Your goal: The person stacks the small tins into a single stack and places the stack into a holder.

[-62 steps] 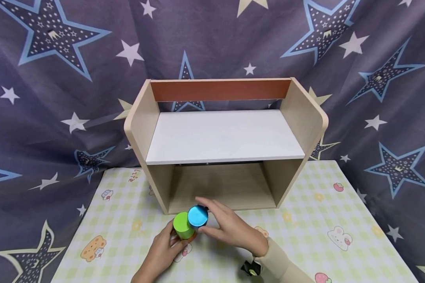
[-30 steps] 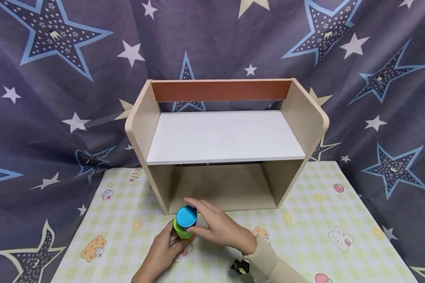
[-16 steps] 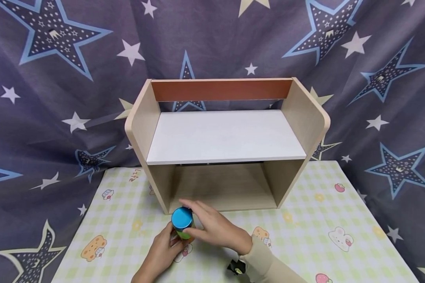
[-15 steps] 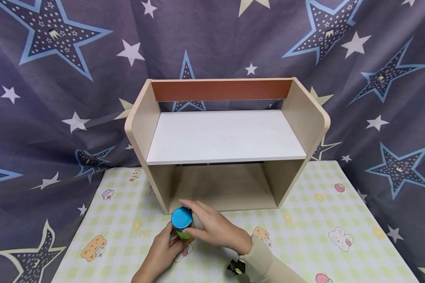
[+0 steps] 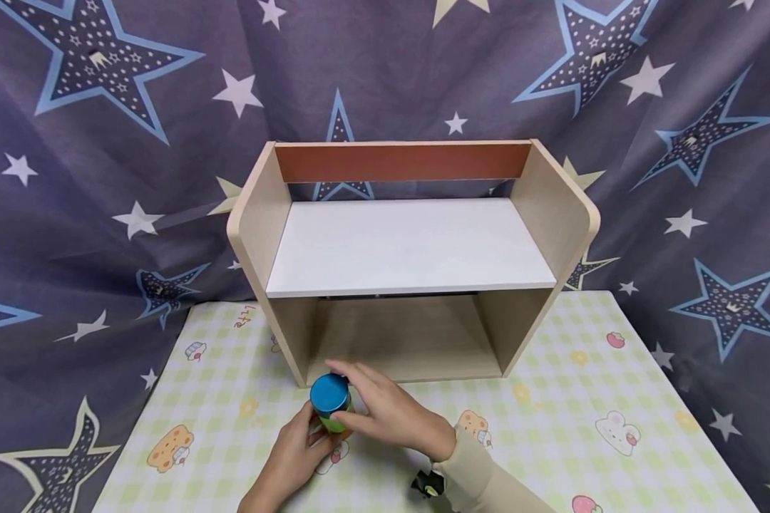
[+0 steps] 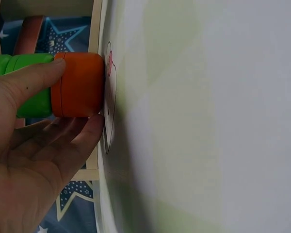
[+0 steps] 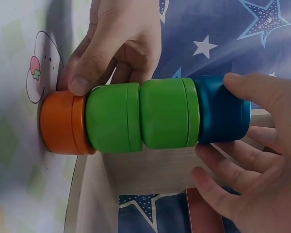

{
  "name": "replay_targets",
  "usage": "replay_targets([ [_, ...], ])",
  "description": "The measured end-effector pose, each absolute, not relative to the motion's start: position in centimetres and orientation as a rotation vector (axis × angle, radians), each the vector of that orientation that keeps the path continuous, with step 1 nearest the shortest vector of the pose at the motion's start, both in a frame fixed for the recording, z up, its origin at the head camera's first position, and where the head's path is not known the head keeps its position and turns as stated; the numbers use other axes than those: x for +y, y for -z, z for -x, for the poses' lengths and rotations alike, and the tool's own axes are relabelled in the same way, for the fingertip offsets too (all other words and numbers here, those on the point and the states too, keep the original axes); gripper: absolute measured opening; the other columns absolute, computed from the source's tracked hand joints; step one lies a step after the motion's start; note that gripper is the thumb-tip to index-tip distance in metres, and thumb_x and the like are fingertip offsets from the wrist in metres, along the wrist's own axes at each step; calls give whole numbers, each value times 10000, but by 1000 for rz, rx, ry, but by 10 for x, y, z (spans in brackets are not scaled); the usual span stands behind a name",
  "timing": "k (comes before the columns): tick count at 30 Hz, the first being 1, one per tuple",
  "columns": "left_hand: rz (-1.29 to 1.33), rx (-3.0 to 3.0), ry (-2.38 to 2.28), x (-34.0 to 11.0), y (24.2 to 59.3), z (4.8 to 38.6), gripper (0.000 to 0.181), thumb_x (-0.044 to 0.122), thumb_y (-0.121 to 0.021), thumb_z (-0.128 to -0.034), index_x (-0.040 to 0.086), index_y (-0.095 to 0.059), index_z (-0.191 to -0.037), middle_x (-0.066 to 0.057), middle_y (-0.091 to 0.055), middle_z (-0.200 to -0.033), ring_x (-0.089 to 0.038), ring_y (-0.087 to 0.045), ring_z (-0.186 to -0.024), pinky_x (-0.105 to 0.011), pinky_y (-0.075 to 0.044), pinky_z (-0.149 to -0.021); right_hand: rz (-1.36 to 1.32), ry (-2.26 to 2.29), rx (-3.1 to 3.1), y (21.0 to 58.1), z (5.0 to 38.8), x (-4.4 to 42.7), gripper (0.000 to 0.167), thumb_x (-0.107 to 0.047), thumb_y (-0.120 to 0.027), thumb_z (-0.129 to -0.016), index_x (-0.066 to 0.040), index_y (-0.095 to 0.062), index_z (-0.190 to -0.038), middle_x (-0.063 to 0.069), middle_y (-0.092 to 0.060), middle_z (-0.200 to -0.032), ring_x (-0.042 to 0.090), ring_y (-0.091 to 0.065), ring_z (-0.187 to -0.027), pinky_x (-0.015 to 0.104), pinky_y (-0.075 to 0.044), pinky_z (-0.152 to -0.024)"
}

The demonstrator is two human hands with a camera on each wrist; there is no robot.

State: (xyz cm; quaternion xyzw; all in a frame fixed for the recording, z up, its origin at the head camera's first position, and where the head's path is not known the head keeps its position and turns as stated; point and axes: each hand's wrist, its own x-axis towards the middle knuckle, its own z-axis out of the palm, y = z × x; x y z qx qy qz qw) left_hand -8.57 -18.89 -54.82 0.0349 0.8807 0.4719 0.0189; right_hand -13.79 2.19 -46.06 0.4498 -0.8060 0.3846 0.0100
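Observation:
Several small round jars, each with a seam near one end, stand in an upright stack on the table. In the right wrist view an orange jar (image 7: 63, 121) is at the bottom, then a lower green jar (image 7: 113, 118), an upper green jar (image 7: 165, 112) and a blue jar (image 7: 220, 109) on top. My left hand (image 5: 293, 445) grips the orange jar at the base, thumb near its seam with the green one above. Thumb and fingers of my right hand (image 5: 394, 415) hold the blue jar from the right. From the head view, the blue top hides most of the stack.
Just behind the stack stands a wooden shelf unit (image 5: 411, 242) with a white middle board and a lower compartment. A checked cloth (image 5: 218, 413) covers the table. At the right sleeve is a small black item (image 5: 428, 484). A starry curtain (image 5: 629, 214) hangs behind.
My right hand has moved left with the blue jar, from beside the green jar's top to over it. Within the last half second both hands have stayed nearly still.

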Motion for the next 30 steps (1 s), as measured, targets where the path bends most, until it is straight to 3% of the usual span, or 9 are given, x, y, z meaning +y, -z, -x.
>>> replay_targets([
  [8,-108,2746,-1449,-188,548,86,591,351,-815,-859,221,-533,-1362,-23,-622,-1321,-223,-567,-1235,-511,-481,-1001,-1386,-1215,-2505,463,137,23,765,-304,-718,-953,-170,-287,-1570,39,-478,-1448,135,-517,-1272,304,-457,-1035],
  [18,-106,2701,-1505,-187,548,88,605,320,-831,-845,193,-529,-1354,-72,-623,-1310,-232,-589,-1214,-357,-552,-908,-1377,-1307,-2493,468,136,29,788,-275,-732,-944,-194,-268,-1576,28,-477,-1445,127,-541,-1247,305,-474,-1016],
  [30,-58,2691,-1506,-187,546,86,591,358,-832,-837,199,-545,-1328,-47,-652,-1264,-204,-600,-1191,-428,-524,-957,-1311,-1365,-2505,480,136,38,758,-217,-736,-944,-180,-296,-1560,57,-558,-1346,187,-575,-1198,315,-492,-993],
])
